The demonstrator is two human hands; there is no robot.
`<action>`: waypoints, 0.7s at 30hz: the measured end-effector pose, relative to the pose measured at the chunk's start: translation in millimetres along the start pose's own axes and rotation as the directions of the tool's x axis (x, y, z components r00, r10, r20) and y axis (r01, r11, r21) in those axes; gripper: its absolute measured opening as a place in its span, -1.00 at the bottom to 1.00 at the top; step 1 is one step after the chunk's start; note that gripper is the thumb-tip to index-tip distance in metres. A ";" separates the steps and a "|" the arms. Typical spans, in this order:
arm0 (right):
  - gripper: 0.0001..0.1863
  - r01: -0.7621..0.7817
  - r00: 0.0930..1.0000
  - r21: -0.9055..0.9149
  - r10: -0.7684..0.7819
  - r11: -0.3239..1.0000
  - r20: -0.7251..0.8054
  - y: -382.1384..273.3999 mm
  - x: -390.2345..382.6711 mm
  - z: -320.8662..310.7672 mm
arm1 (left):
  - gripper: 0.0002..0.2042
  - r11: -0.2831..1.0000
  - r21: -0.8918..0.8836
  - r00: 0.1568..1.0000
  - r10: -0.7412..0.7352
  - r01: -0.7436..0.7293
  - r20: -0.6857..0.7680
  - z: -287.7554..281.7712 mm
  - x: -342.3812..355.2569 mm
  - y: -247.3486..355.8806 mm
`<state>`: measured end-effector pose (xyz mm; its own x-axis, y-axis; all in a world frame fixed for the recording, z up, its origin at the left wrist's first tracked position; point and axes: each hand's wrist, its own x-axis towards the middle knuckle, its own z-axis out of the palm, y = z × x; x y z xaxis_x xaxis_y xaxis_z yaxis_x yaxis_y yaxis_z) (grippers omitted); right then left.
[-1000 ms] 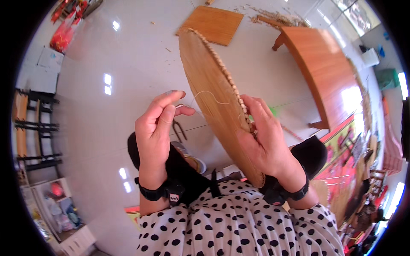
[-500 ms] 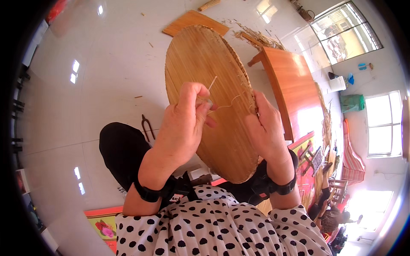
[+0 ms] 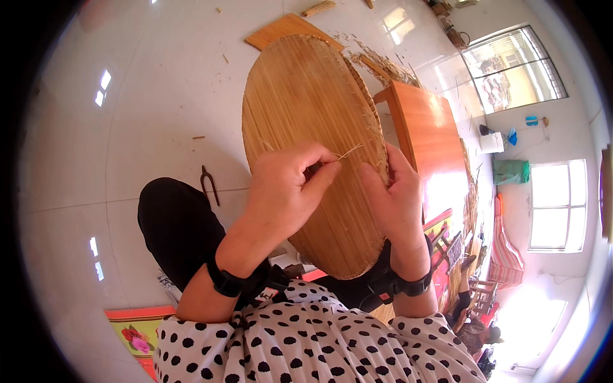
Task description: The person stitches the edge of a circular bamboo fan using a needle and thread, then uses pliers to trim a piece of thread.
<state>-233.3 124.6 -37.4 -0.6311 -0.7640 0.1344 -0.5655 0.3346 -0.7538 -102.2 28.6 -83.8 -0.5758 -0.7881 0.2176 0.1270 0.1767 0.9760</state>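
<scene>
I hold an oval board of pale bamboo-like strips [image 3: 300, 89], with bumpy edging along its right side, upright and tilted before me. My right hand [image 3: 397, 198] grips its right edge, thumb on the face. My left hand [image 3: 287, 188] is over the middle of the face, its thumb and index finger pinched on a thin pale strand [image 3: 350, 150] that lies against the board. What its other fingers do is hidden.
An orange wooden table [image 3: 421, 127] stands at right, near loose strips [image 3: 389, 64]. A wooden panel [image 3: 268, 35] and dark forked tool [image 3: 211, 185] lie on the floor. A floral mat [image 3: 131, 325] is at lower left; another person [image 3: 472, 332] is at lower right.
The board has turned its broad face toward me. My left hand has moved right onto that face, pinching the strand. My view has shifted, showing more of the room's right side.
</scene>
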 end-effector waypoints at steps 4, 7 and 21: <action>-0.63 -0.025 1.000 -0.012 0.025 1.000 0.008 -4.4 0.0 -1.6 | -0.94 1.000 -0.014 1.000 -0.024 0.024 0.007 2.8 2.0 -0.3; -0.62 0.000 1.000 0.021 0.000 1.000 0.008 0.3 0.2 -2.1 | -0.94 0.997 0.053 0.996 -0.068 0.064 0.066 0.5 3.6 4.5; -0.64 0.019 0.994 -0.018 -0.017 1.000 0.104 0.1 -2.0 -6.8 | -0.92 0.987 0.082 0.989 0.144 -0.142 -0.027 0.2 -2.5 2.7</action>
<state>-235.7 129.9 -33.4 -0.5630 -0.8226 0.0797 -0.5869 0.3300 -0.7393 -100.6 31.2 -81.7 -0.5297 -0.7698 0.3561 0.1409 0.3342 0.9319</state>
